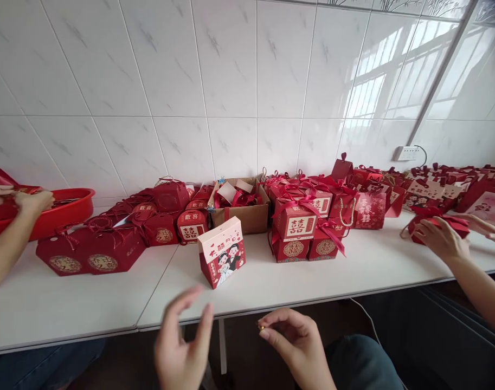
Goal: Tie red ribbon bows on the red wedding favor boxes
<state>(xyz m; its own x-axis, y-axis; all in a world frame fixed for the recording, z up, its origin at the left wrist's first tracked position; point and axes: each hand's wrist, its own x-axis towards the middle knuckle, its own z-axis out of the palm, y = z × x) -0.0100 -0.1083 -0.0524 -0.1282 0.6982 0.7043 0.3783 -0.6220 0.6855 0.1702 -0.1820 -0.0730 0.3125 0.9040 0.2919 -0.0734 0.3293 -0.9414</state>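
Note:
My left hand (182, 344), a little blurred, is raised before the table's front edge with thumb and fingers apart and nothing between them. Beside it, my right hand (298, 346) pinches a small gold-coloured piece (261, 326) between thumb and fingertips; it looks like a tiny bell, but its kind is too small to be sure of. Just beyond both hands, a red and cream gift box (223, 254) with a cartoon couple on its front stands upright on the white table (182, 295). Neither hand touches the box.
Behind the box stand a cardboard carton (241, 219) with red ribbons inside and stacked red gift boxes (298, 225). More red boxes (90, 252) lie left. Co-workers' hands work at a red basin (74, 208) and, on the right, at a red ribboned box (438, 225).

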